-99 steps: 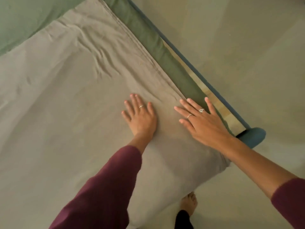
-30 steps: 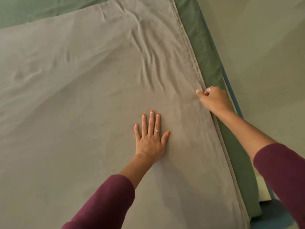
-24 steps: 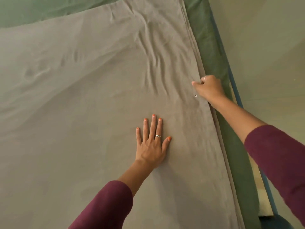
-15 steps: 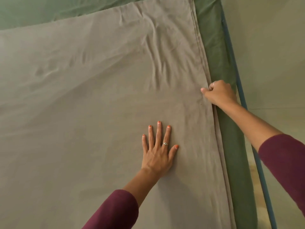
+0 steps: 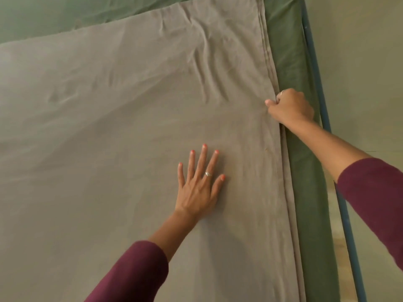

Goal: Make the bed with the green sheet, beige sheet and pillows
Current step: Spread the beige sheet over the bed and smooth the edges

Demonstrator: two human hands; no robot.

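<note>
The beige sheet [image 5: 109, 138] lies spread over most of the bed, with creases fanning out near its upper right. Under it the green sheet [image 5: 290, 62] shows as a strip down the right side of the mattress and as a band along the top. My left hand [image 5: 199, 184] lies flat on the beige sheet, fingers straight and spread. My right hand [image 5: 290, 107] is a fist that pinches the beige sheet's right hem at the mattress edge. No pillow is in view.
A blue bed frame rail [image 5: 322, 118] runs along the right side of the mattress. Beyond it is pale floor [image 5: 366, 73]. A light wooden part [image 5: 337, 240] shows between mattress and rail at the lower right.
Both hands have moved up along the bed's right side. My right hand went from flat to gripping the hem and shifted slightly right in the last half second. The left hand stays flat.
</note>
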